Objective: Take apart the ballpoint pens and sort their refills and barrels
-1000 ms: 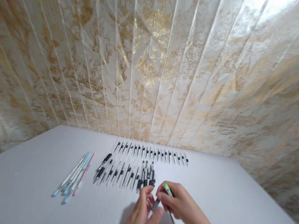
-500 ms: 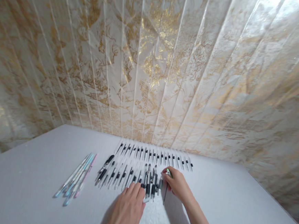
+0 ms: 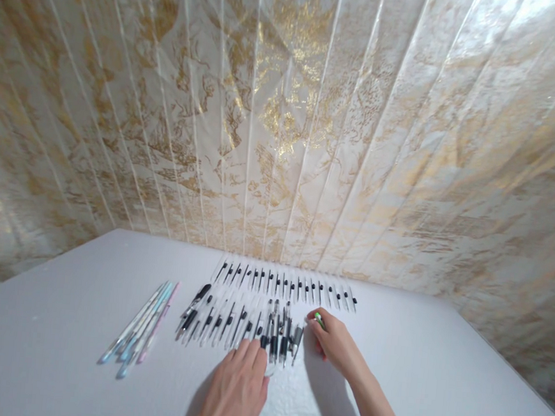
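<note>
My left hand (image 3: 239,381) rests palm down on the table, its fingers bent and pressed together at the near end of the pen parts. A small whitish piece (image 3: 269,370) shows beside its fingertips; what lies under them is hidden. To the right, my right hand (image 3: 337,342) is closed in a pinch around a small thing with a bright green end (image 3: 319,318), mostly covered by the fingers. Between the hands lie clear pens with black grips (image 3: 274,345). A grey-gripped pen (image 3: 297,339) lies tilted just left of my right hand.
Farther back runs a row of clear tubes with black pieces (image 3: 278,285). A nearer row of similar parts (image 3: 218,322) lies left of the pens, with black pens (image 3: 192,313) at its end. Pastel pens (image 3: 140,332) form a bunch on the white table (image 3: 47,324). Gold-patterned sheeting (image 3: 284,119) rises behind.
My right hand has shifted slightly right. The thin dark stick that showed below its fingers no longer shows there. My left hand has stayed about where it was.
</note>
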Demonstrator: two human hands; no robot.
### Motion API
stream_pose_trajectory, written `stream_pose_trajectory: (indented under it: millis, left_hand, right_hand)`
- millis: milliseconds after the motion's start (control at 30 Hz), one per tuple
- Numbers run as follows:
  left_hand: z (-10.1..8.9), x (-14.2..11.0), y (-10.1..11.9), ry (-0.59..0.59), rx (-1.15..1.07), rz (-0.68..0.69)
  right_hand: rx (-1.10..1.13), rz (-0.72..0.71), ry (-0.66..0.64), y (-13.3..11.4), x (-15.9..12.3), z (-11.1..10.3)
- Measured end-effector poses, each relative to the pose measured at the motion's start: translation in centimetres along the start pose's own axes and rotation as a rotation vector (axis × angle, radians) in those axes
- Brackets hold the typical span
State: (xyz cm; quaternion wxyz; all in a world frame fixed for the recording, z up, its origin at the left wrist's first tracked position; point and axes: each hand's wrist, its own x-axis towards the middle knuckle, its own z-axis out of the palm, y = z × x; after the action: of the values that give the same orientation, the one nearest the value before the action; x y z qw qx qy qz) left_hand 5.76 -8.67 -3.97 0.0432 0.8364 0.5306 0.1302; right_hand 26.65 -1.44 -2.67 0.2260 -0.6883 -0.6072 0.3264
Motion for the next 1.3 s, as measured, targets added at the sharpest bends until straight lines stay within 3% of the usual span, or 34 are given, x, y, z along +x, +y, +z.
stream_pose_trajectory:
  millis: [100,300,500,800,1033,1167,1300]
  left_hand:
    - [-0.1,-0.2,0.3,-0.01,0.017,0.013]
    - [-0.8,-0.3,1.3,-0.178,-0.055,0.055]
    - [0.9,-0.2,1.4,-0.193,-0.117,0.061]
    - [2.3,-0.5,1.1,-0.17,-0.117,0.062]
    - [4.4,-0.6,0.7,-0.098,-0.078,0.059]
    - [3.7,-0.7,0.7,-0.074,-0.121,0.08]
    - [2.9,-0.7,0.9,-0.008,-0.171,0.081]
  right_hand:
    - [-0.149,-0.052,0.034,0.0,-0.3,-0.3]
    - [-0.414,-0.067,0.118,-0.7,-0.7,-0.3]
    - [-0.546,-0.005,0.142,-1.4,-0.7,0.3]
    - [-0.331,-0.016,0.031,-1.3,-0.9,0.2]
    - [-0.204,-0.14,0.011,0.7,0.2,1.1]
    - [-0.135,-0.2,0.013,1.3,0.3,0.7]
    - [-0.001,-0.219,-0.052,-0.2,-2.1,-0.7]
